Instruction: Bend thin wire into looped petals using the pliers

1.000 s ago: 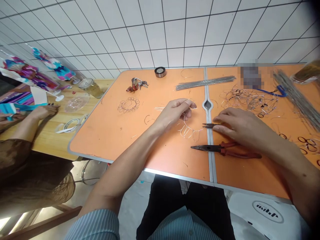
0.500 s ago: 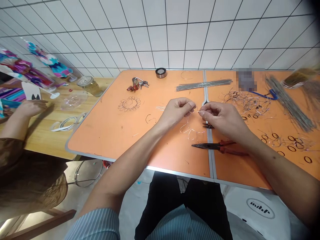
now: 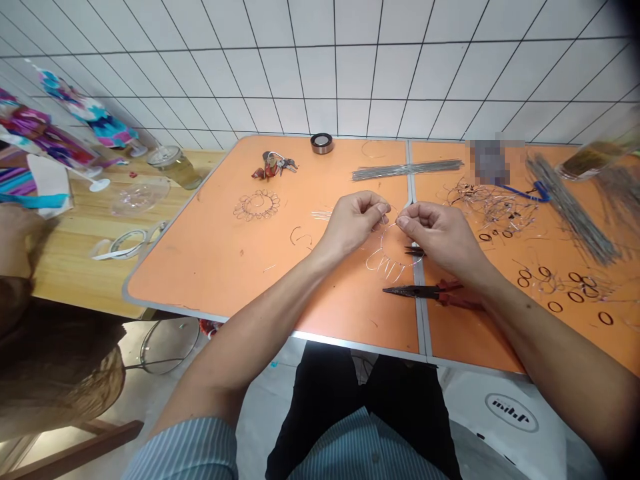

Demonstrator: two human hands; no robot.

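A thin wire ring with looped petals hangs between my hands, above the orange table. My left hand pinches one side of it between thumb and fingers. Close by, my right hand is closed on the other side of the wire. Red-handled needle-nose pliers lie below the right hand, their handles partly behind my forearm. A dark tool tip pokes out from under that hand. To the left rests a finished-looking looped wire ring. The exact wire ends are hidden by my fingertips.
A bundle of straight wires, a tape roll and keys lie toward the wall. At right are tangled wires and several small dark rings. Another person's arm is at the left beside a drink cup.
The looped wire has swung round and opened into a clearer ring below my hands. My hands have barely moved. At left, the other person's hand has shifted toward the edge of view.
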